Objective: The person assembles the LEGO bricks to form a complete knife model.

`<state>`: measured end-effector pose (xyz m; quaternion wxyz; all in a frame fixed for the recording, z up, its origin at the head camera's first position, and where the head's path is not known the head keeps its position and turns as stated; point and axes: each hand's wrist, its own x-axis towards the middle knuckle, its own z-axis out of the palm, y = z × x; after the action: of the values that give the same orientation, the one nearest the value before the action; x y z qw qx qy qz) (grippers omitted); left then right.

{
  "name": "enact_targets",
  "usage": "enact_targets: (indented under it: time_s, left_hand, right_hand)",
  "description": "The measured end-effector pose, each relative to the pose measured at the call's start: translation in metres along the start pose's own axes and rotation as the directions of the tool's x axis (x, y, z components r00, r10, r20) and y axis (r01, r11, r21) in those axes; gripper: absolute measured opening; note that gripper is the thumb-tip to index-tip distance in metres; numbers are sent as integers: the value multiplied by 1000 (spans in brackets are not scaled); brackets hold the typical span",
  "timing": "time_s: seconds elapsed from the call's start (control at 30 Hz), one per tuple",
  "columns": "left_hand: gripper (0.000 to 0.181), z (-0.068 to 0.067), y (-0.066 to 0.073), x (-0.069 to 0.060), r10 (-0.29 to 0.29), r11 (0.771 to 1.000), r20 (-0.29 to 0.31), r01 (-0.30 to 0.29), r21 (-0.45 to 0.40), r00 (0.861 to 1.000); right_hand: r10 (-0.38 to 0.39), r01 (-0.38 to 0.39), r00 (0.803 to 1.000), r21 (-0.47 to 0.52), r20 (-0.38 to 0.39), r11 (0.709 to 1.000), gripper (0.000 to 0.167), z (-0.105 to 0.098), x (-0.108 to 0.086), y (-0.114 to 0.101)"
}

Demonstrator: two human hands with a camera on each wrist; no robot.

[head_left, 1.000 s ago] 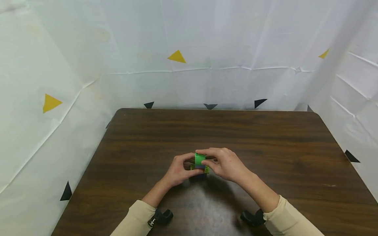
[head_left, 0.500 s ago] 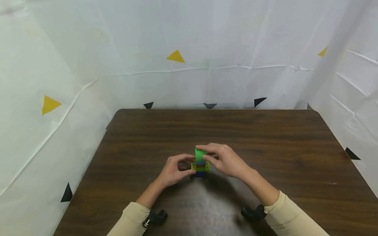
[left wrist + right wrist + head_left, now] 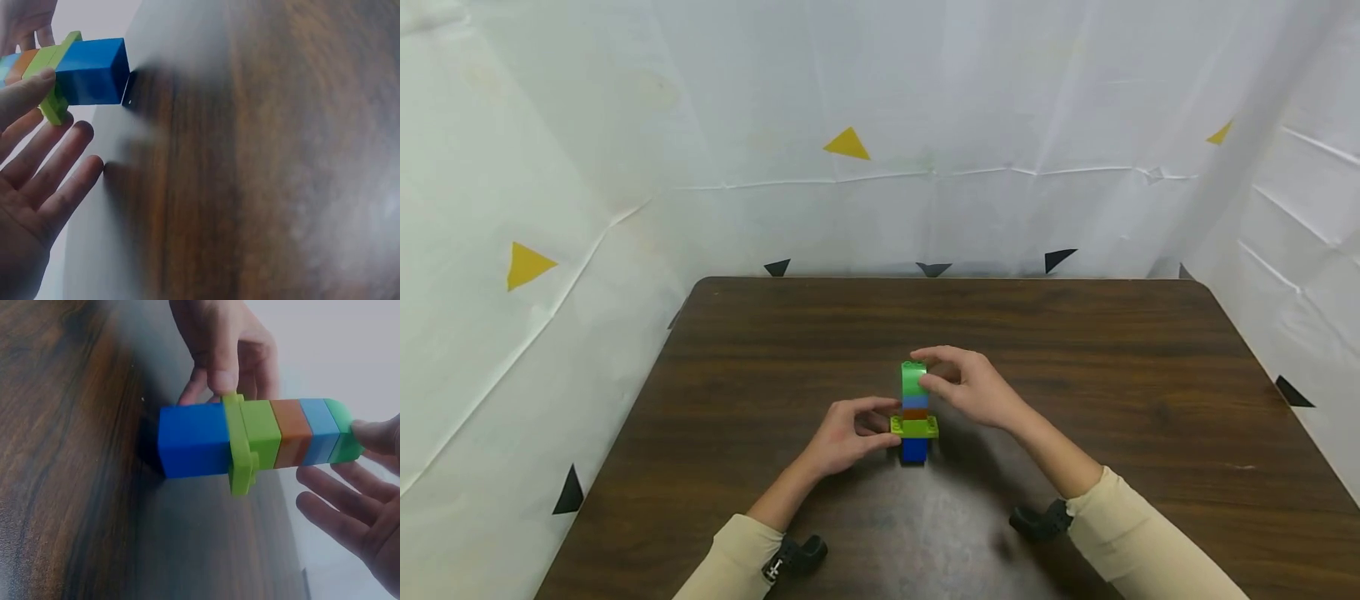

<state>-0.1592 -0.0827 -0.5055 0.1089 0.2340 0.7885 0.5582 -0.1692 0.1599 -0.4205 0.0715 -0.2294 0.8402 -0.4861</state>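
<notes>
A stack of toy building bricks [image 3: 914, 429] stands upright near the middle of the table. From the bottom it runs blue, a wider lime plate [image 3: 237, 447], lime, orange, light blue and a rounded green brick [image 3: 913, 379]. My right hand [image 3: 973, 387] pinches the green brick between thumb and index finger, its other fingers spread loosely. At the stack's left, my left hand [image 3: 846, 437] has its thumb against the plate's end and straight fingers behind it. Both wrist views show the blue bottom brick [image 3: 94, 72] near the tabletop; I cannot tell whether it touches.
Dark brown wood table [image 3: 760, 358] with rounded far corners. White sheeting [image 3: 1000, 100] hangs behind and at both sides, with yellow and black triangles on it. A black strap mount [image 3: 797, 557] sits at each wrist.
The right hand has risen with the green brick, and the stack shows taller and slightly further right. The left hand has drawn back leftward, its grip loosened, uncovering the lower bricks.
</notes>
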Motion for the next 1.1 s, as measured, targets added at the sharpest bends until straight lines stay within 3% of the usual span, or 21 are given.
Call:
enact_targets:
  time_s: [0.13,0.27,0.4,0.57,0.97,1.1]
  left_hand:
    - [34,1,2,0,-4,1000,20,3,27,1000]
    - [23,3,4,-1,31,993,45,-35,110,999]
    - [20,6,4,-2,66,973,74,-81,216,995]
    - [17,10,4,-3,71,944,105,-101,315,992]
    - [13,12,2,-3,70,928,115,-107,358,991]
    - [13,12,3,-3,67,926,113,-104,364,991]
  right_hand:
    - [80,-79,997,97,-14,992,34,-1,2,8]
    - [126,-123,992,116,-17,986,31,1,4,17]
    - [152,-152,988,112,3,982,28,5,5,29]
    - [216,-219,976,125,41,968,27,10,5,46]
    - [288,-296,954,113,76,949,28,17,1,60]
    - [270,-278,959,108,88,954,29,17,0,63]
